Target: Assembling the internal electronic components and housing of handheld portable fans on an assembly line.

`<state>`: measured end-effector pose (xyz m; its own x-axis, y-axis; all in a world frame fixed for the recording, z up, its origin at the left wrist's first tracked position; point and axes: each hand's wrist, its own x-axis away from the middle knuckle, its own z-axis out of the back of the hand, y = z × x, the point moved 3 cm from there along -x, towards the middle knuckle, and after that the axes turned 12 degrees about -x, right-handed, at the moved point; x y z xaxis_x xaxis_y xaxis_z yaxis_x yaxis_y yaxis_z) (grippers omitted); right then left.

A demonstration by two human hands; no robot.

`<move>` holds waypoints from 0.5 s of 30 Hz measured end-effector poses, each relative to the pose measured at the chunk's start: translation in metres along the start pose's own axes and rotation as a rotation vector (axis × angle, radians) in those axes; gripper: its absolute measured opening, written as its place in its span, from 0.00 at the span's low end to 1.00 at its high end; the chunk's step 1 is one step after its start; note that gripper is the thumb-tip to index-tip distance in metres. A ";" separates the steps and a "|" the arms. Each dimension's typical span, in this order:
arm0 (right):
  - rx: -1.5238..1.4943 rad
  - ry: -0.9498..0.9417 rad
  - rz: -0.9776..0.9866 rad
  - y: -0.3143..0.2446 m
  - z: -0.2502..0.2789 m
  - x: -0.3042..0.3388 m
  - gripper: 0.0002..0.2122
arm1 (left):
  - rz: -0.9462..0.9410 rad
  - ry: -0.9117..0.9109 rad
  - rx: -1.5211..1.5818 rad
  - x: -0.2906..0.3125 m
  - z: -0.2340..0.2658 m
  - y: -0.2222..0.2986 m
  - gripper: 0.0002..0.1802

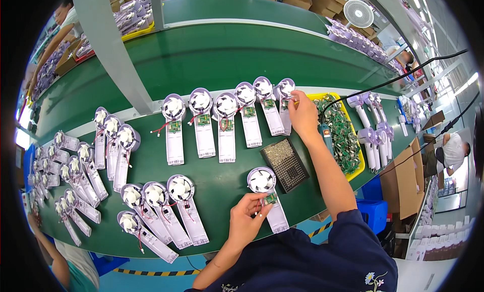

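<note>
Lilac handheld fan halves lie on a green belt (212, 60). My left hand (247, 216) pinches a small green circuit board (271, 197) onto the nearest fan half (268, 198), which has a white impeller at its top. My right hand (304, 115) reaches far out and grips the rightmost fan half (286, 104) in a row of several fan halves (227, 123), each with a green board fitted.
A black tray of screws (285, 164) lies between my hands. A yellow bin of green circuit boards (343, 133) sits to the right, finished lilac fans (373, 135) beyond it. More fan halves (161, 211) fill the belt's left side. A grey post (113, 55) rises at the left; other people work nearby.
</note>
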<state>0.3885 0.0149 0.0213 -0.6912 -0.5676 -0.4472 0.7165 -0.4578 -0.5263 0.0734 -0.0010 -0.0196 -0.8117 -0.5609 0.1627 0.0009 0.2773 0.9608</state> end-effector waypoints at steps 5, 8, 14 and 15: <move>-0.145 0.009 0.047 -0.004 -0.009 -0.003 0.08 | 0.002 -0.007 -0.020 0.000 -0.001 0.002 0.15; -0.091 0.018 0.150 -0.008 -0.011 0.006 0.06 | 0.001 -0.001 -0.009 0.000 -0.001 0.001 0.15; -0.047 0.034 0.255 -0.014 -0.009 0.006 0.06 | 0.003 -0.013 -0.014 0.000 -0.001 0.000 0.15; -0.046 0.035 0.254 -0.013 -0.008 0.006 0.06 | 0.002 -0.014 -0.018 0.000 -0.001 0.000 0.15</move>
<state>0.3737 0.0226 0.0198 -0.4926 -0.6364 -0.5936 0.8633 -0.2713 -0.4256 0.0739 -0.0019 -0.0189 -0.8196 -0.5496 0.1618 0.0131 0.2645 0.9643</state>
